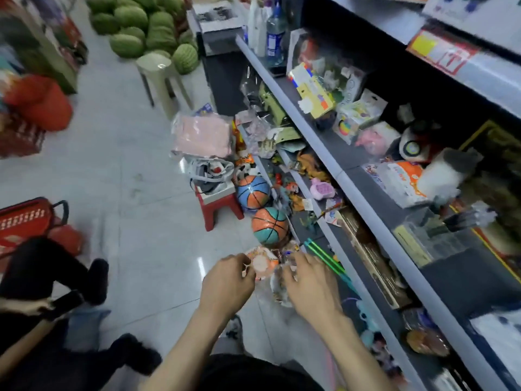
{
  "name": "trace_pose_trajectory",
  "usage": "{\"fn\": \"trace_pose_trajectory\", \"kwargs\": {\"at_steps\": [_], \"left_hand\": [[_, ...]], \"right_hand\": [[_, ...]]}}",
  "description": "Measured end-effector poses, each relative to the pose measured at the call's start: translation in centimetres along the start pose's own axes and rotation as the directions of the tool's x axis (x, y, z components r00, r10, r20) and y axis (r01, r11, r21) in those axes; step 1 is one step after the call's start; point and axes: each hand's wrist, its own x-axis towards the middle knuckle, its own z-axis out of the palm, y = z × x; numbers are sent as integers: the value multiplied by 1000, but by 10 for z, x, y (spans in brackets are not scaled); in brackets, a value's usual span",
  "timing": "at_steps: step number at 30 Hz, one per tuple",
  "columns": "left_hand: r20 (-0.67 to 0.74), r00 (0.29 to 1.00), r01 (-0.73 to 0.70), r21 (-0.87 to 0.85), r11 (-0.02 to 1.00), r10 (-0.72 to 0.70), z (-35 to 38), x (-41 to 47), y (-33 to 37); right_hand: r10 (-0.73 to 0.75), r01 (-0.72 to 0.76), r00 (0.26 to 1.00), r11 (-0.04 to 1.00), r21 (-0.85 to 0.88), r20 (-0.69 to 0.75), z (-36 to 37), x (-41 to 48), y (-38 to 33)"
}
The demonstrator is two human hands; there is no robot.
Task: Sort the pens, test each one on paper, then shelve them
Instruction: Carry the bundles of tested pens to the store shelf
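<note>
Two basketballs and a pair of green sticks lie at the low shelf just beyond the hands, and a red stool with a white bag on it stands on the floor beside the farther ball. The fingers of the left hand pinch a crinkled clear packet with something orange and white inside, and the fingers of the right hand curl over its other side. A clear box on the shelf above holds dark slim things, too blurred to say if they are pens.
</note>
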Motion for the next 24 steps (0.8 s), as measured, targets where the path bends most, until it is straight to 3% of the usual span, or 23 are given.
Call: {"fn": "trace_pose_trajectory", "kwargs": {"at_steps": [4,8,17,24], "left_hand": [[-69,989,126,-45,991,-129,-19,4,-47],[-28,976,214,-74,974,-216,-34,16,-98],[-85,946,303,-106,947,-313,-111,79,-224],[-40,934,347,-153,926,-356,-140,137,-273]], "right_hand": [[-108,109,993,994,-5,46,28,12,-53],[-160,157,981,987,35,114,58,43,-107],[-275,282,937,959,0,214,112,125,-255],[-335,357,901,934,-33,275,128,192,-324]]}}
